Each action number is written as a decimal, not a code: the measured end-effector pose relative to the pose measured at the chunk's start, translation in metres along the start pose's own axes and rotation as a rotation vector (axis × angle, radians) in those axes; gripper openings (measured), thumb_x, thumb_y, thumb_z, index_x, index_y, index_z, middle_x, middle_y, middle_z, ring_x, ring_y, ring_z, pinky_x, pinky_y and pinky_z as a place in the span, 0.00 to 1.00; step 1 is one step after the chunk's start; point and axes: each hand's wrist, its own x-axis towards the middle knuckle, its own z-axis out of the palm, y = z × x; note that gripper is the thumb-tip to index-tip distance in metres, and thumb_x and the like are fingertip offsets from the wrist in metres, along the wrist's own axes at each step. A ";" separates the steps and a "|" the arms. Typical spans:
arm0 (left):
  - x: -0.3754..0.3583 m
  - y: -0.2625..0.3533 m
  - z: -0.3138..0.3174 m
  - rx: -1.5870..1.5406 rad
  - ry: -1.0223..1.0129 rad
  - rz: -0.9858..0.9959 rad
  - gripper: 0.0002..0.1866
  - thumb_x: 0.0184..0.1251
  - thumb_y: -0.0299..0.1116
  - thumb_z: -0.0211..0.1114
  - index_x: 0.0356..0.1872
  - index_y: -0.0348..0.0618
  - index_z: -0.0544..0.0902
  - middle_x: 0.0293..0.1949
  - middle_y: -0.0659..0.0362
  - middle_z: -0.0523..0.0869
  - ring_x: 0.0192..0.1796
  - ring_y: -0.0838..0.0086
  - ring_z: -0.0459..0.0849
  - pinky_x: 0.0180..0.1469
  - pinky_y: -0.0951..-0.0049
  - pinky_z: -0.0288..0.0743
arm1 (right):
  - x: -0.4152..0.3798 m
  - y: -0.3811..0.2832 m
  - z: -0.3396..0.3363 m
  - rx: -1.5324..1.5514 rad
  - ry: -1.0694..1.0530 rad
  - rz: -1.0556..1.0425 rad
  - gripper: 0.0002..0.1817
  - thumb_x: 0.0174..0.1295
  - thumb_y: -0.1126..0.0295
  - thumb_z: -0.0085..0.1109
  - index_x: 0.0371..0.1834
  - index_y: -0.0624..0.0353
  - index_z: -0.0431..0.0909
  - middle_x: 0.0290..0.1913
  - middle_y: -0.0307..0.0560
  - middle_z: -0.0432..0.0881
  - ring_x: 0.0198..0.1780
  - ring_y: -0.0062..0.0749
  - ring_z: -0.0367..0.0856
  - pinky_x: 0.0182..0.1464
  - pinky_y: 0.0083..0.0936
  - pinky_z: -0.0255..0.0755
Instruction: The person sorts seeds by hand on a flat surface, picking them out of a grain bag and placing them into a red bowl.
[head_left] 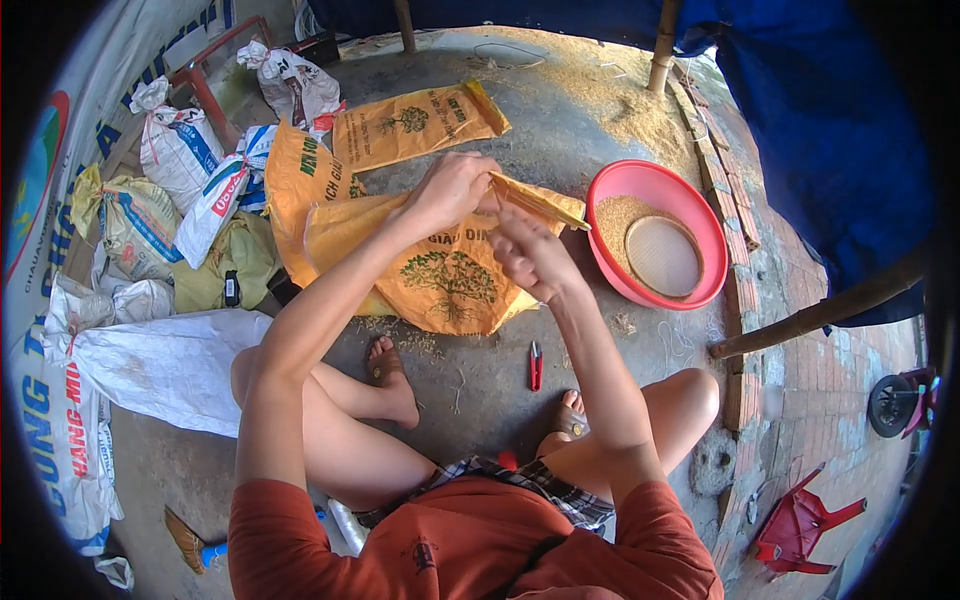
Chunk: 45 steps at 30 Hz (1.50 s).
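Observation:
A printed orange woven sack (pixel 450 285) with a tree picture lies slanted in front of me. My left hand (pixel 455 190) is closed on its far, folded edge. Just right of it, my right hand (pixel 533 252) is curled into a fist over the same edge, slightly blurred; a thin strand may run from it, but what the fingers hold is too small to make out. Two more orange sacks lie under and behind this one, one flat at the back (pixel 410 128), one at the left (pixel 288 205). Small red-handled thread snips (pixel 536 368) rest on the floor between my feet.
At the right, a pink basin (pixel 597 190) holds grain and a round sieve (pixel 664 257). Tied, filled sacks (pixel 180 145) crowd the left side. Loose grain (pixel 620 105) covers the floor at the back. Bamboo poles (pixel 820 312) and a red plastic stool (pixel 805 525) stand to the right.

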 end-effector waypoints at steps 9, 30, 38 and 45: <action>-0.003 0.000 0.005 -0.031 0.013 -0.039 0.10 0.57 0.22 0.53 0.37 0.31 0.80 0.34 0.47 0.81 0.39 0.56 0.81 0.43 0.63 0.73 | 0.003 0.009 0.013 -0.293 0.193 -0.141 0.11 0.68 0.68 0.42 0.49 0.59 0.67 0.19 0.33 0.63 0.13 0.13 0.57 0.10 0.13 0.50; 0.026 -0.001 -0.030 -0.156 -0.281 -0.365 0.29 0.66 0.55 0.50 0.54 0.39 0.72 0.37 0.57 0.80 0.35 0.72 0.77 0.36 0.72 0.72 | 0.009 0.021 0.015 -0.563 0.281 -0.161 0.10 0.67 0.65 0.47 0.37 0.62 0.64 0.20 0.37 0.68 0.16 0.19 0.68 0.15 0.17 0.63; 0.022 -0.008 -0.008 -0.597 -0.541 -0.506 0.41 0.63 0.68 0.32 0.59 0.44 0.71 0.51 0.52 0.76 0.48 0.76 0.72 0.47 0.72 0.68 | 0.005 0.026 0.011 -0.594 0.230 -0.184 0.12 0.66 0.61 0.48 0.34 0.59 0.65 0.20 0.37 0.69 0.17 0.19 0.69 0.14 0.15 0.60; 0.024 -0.011 -0.025 -0.350 -0.611 -0.567 0.41 0.59 0.71 0.38 0.39 0.39 0.82 0.22 0.65 0.73 0.27 0.80 0.69 0.33 0.77 0.64 | -0.001 0.017 0.014 -0.660 0.210 -0.129 0.13 0.67 0.61 0.47 0.39 0.61 0.66 0.23 0.37 0.70 0.19 0.18 0.69 0.17 0.16 0.63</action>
